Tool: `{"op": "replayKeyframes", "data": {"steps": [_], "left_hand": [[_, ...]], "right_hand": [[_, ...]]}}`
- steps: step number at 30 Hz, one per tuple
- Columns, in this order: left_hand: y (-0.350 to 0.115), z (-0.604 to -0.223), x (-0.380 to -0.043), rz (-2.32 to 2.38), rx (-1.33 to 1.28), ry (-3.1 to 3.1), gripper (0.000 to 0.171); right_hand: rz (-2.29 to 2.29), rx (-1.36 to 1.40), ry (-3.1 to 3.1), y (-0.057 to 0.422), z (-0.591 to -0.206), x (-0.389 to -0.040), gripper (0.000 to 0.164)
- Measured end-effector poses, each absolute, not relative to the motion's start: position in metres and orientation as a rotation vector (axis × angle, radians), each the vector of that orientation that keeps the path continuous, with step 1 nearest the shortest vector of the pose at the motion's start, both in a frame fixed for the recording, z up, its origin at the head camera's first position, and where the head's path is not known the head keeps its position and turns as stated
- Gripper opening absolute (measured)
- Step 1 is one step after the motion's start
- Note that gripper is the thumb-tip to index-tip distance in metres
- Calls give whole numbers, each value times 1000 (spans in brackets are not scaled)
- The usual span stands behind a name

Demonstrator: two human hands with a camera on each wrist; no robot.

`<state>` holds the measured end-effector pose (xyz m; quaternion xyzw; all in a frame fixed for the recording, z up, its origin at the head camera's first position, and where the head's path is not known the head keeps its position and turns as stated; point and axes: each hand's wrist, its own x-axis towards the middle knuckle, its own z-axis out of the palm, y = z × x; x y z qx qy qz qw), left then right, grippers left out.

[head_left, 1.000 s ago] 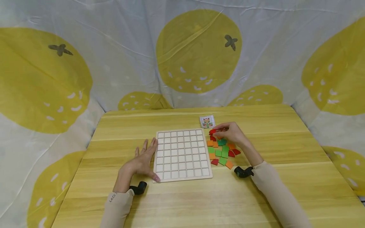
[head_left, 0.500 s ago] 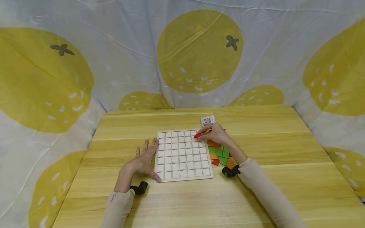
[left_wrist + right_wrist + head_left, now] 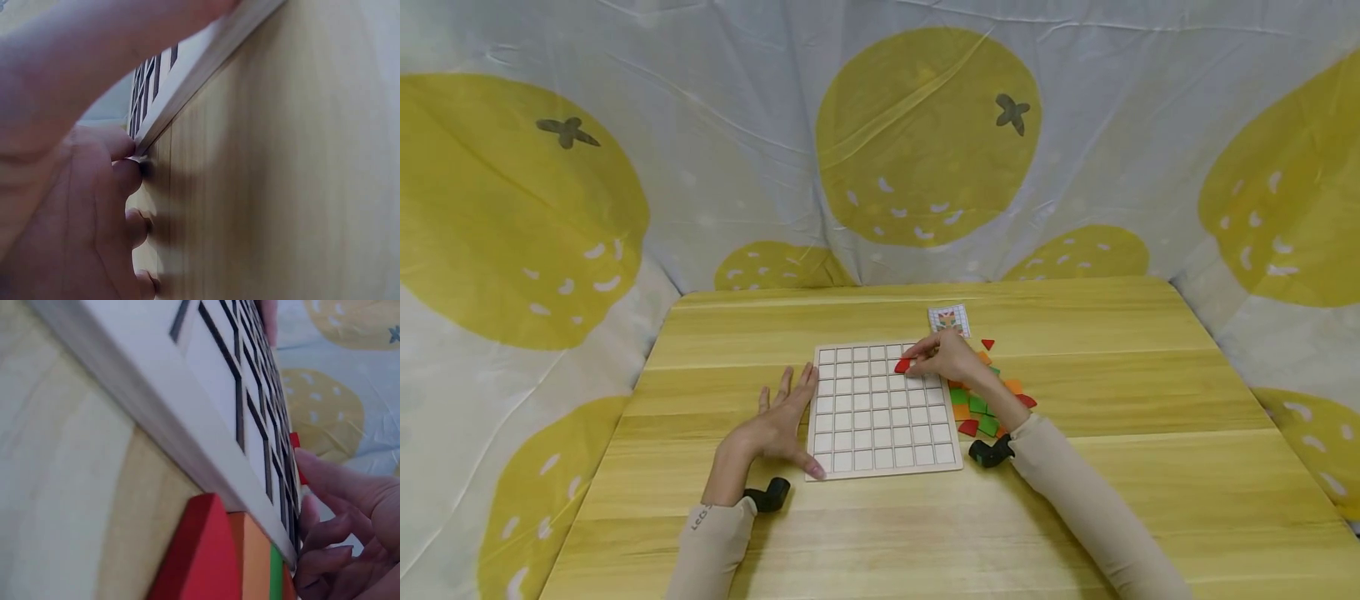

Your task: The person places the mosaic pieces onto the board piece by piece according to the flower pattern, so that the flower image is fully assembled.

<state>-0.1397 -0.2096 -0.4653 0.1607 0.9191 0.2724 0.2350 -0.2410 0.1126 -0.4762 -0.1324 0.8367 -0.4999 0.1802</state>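
A pale wooden grid board [image 3: 883,408] lies flat on the table. My left hand [image 3: 775,425] rests along its left side, fingers spread and nearly straight; in the left wrist view, thumb and fingers touch the board's edge [image 3: 187,81]. Over the upper right cells, my right hand [image 3: 951,358] pinches a red quarter-round tile [image 3: 902,366] between thumb and fingers. The right wrist view shows that red tile only as a sliver beyond the thumb. Whether it touches the board I cannot tell.
Loose green tiles [image 3: 977,405], orange and red ones lie right of the board, partly under my right forearm. A small picture card [image 3: 949,318] lies behind the board. A red triangular tile [image 3: 987,343] sits apart near the card. A patterned cloth [image 3: 925,142] hangs behind the table.
My right hand has carried the red tile from the loose pile leftward over the board's upper right cells. The left hand has stayed at the board's left side.
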Motion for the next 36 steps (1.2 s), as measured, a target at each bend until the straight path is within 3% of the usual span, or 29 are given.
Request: {"op": "replayKeyframes", "data": {"steps": [36], "left_hand": [[-210, -466, -140, 733, 434, 2525, 159]], "right_hand": [[-1361, -387, 2463, 105, -483, -241, 21]]}}
